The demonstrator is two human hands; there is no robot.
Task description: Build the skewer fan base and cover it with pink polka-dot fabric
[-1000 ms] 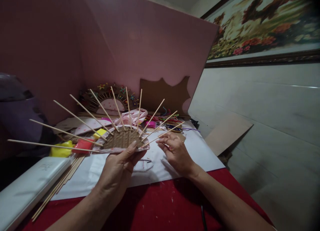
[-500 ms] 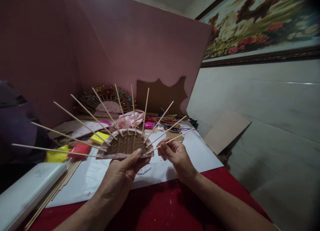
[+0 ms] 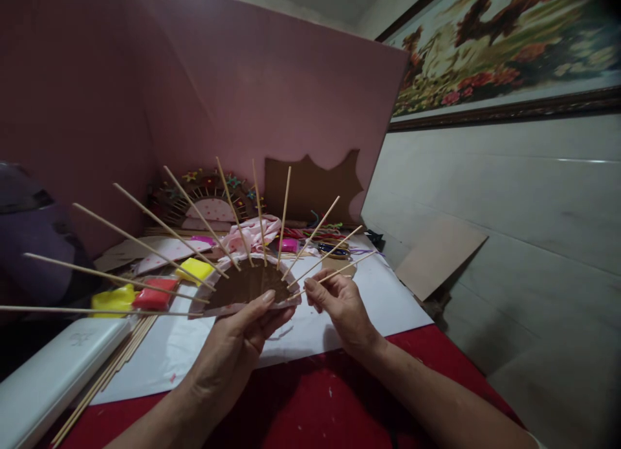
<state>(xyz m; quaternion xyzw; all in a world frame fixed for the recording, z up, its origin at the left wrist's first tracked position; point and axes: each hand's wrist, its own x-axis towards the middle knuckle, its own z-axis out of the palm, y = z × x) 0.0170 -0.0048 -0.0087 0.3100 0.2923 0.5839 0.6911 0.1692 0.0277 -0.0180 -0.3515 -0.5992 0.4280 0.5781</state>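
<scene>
I hold the cardboard half-disc up over the white sheet, its long axis running left to right across the sheet and its right end tipped slightly higher. The straight edge faces me; the curve points away, toward the sheet's far side. Eleven thin sticks fan out from it like rays, the outer ones lying low to either side and the middle ones rising almost upright.

My left hand grips the half-disc by its straight edge, thumb pressed on the face and fingers tucked underneath. My right hand, above the sheet, has thumb and fingertips closed on the rightmost stick, close to where it meets the rim.

The face is dark brown, and a crumpled, whitish-pink cloth rim wraps it. The sticks are pale, straight and bare, set apart around the curve.

The leftmost stick runs out of view past the sheet's left side, so its tip is cut off. My left thumb covers part of the face, and I can't see the underside. The face is too dim to make out any texture. Beyond the sheet, the pink cloth sits partly hidden behind the sticks.
</scene>
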